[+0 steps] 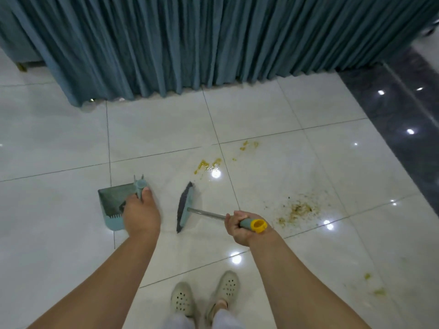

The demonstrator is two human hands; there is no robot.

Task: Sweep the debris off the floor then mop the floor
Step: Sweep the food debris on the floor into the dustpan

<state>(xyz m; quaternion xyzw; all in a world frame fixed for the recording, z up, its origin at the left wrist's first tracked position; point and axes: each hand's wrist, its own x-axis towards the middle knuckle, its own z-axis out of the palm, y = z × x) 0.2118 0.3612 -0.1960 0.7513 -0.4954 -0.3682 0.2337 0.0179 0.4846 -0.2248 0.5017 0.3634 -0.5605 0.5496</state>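
- Tiles of glossy white make up the floor (273, 119), crossed by thin dark grout lines and dotted with bright light reflections.
- Far left, a teal dustpan (111, 200) hangs with its tray facing the camera, comb teeth along its lower edge.
- The left hand (141, 216) grips the dustpan's upright handle, fingers curled round it, thumb up along the stem.
- Just right of it, a broom (185, 207) with a teal head and dark bristles is tilted nearly on edge, its metal shaft running right to a teal grip with a yellow end cap.
- The right hand (238, 227) is wrapped tightly round that grip.
- Yellow wet-looking smears (206, 165) lie just beyond the broom head, with smaller spots trailing up and right.
- Further right, a scatter of brown and yellow crumbs (298, 208) spreads over one tile; two more yellow spots sit near the bottom right.
- A pleated teal curtain (190, 43) hangs across the back, and pale perforated clogs (204, 296) stand at the bottom.
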